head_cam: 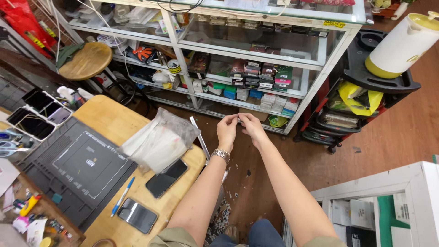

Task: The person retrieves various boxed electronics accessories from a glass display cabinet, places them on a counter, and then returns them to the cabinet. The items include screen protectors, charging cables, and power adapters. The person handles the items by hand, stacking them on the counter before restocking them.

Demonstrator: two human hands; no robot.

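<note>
In the head view, the left hand (227, 129) and the right hand (250, 127) are raised together in front of the person, above the brown floor (388, 132) and before the glass display cabinet (256, 45). The fingertips of both hands meet around a very small item (238, 119); each grip is closed to a pinch on it, but the item is too small to tell what it is. The left wrist wears a metal watch (221, 154).

To the left of the arms stands the wooden surface (109, 119). On it lies a clear plastic bag (160, 139) with white contents, and just beside the bag a dark phone (167, 178). A second phone (136, 215) lies nearer to the person, next to a blue pen (122, 196). A black work mat (77, 169) covers the left part of the surface. A yellow and white jug (402, 43) stands on a black cart at the right.
</note>
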